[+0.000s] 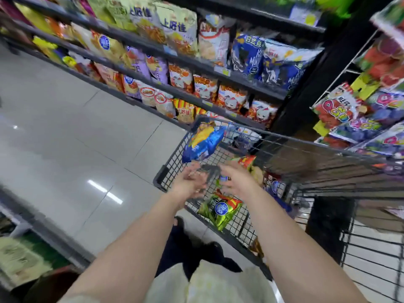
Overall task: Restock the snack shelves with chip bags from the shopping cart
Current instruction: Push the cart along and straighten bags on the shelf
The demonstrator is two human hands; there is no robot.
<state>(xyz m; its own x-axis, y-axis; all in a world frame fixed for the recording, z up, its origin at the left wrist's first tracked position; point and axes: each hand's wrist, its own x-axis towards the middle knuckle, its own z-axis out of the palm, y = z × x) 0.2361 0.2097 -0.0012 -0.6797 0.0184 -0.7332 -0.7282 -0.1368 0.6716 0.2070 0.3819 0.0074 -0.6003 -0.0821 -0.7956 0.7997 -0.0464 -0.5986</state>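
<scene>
Both hands are over the cart. The left hand is just under the lower edge of the blue bag, and the right hand is a little to the right. The picture is blurred here, but the fingers of both hands seem straight and somewhat spread, and they pinch nothing. I cannot tell if the left fingertips touch the bag. The blue bag is high at the far left corner of the cart. A green bag lies nearer, on the cart bottom. The shelves on the far side look quite full. I judge the step is to take the blue bag: better to hold it softly from both sides, because chips break easily, and lift it clear of the rim before turning to a shelf
</scene>
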